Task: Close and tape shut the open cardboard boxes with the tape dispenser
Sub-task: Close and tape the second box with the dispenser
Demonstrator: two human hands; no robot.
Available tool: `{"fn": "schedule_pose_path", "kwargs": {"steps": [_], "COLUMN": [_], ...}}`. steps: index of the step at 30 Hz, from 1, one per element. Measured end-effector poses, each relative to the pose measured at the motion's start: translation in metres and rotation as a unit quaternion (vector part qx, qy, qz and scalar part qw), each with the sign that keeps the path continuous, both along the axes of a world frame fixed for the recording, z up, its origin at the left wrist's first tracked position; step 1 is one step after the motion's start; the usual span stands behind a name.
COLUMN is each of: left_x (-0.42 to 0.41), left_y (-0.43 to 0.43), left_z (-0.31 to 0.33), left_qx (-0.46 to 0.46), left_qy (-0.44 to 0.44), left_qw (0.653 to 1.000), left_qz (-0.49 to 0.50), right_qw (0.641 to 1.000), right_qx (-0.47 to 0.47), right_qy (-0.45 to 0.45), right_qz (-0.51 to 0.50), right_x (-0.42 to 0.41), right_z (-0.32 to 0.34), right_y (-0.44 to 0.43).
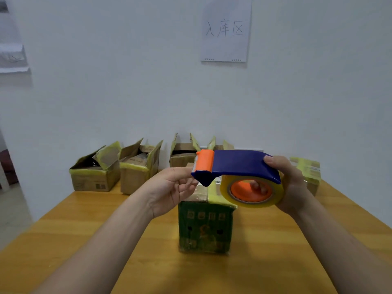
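While both hands work just above the green box [204, 225] on the desk [84, 240], the right hand [290, 183] is wrapped round the tape dispenser [237, 164], fingers through the roll's core. The left hand [169, 187] brings thumb and fingers together under the orange cutter; whether on loose tape, cannot tell.

Risks: serrated blade right beside those fingertips; clear tape folding onto itself or snapping back onto the roll.

Open boxes [95, 172] wait behind the green box, against the wall. Wall sheet [226, 30] above reads 入库区. Green box print unreadable.
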State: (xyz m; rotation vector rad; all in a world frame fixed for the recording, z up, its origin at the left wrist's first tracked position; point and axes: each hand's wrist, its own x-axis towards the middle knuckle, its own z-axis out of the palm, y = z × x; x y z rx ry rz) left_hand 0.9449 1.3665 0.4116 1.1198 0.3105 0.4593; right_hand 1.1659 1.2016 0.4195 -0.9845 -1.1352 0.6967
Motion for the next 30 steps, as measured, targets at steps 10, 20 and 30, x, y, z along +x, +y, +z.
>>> {"fn": "schedule_pose_path", "kwargs": {"steps": [10, 20, 30], "left_x": [-0.007, -0.026, -0.024], "left_y": [0.012, 0.025, 0.02], "left_z": [-0.005, -0.01, -0.023], "left_qx": [0.153, 0.241, 0.335], "left_qy": [0.117, 0.167, 0.217], "left_qw": [0.976, 0.94, 0.903], "left_qz": [0.101, 0.173, 0.156], "right_qw": [0.996, 0.994, 0.978], "right_qx": [-0.051, -0.061, -0.104], "right_qy": [-0.075, -0.09, -0.174], "right_qz": [0.026, -0.008, -0.053], "right_x": [-0.005, 0.026, 0.035], "right_z": [0.008, 0.007, 0.006], "right_y": [-0.004, -0.023, -0.021]}}
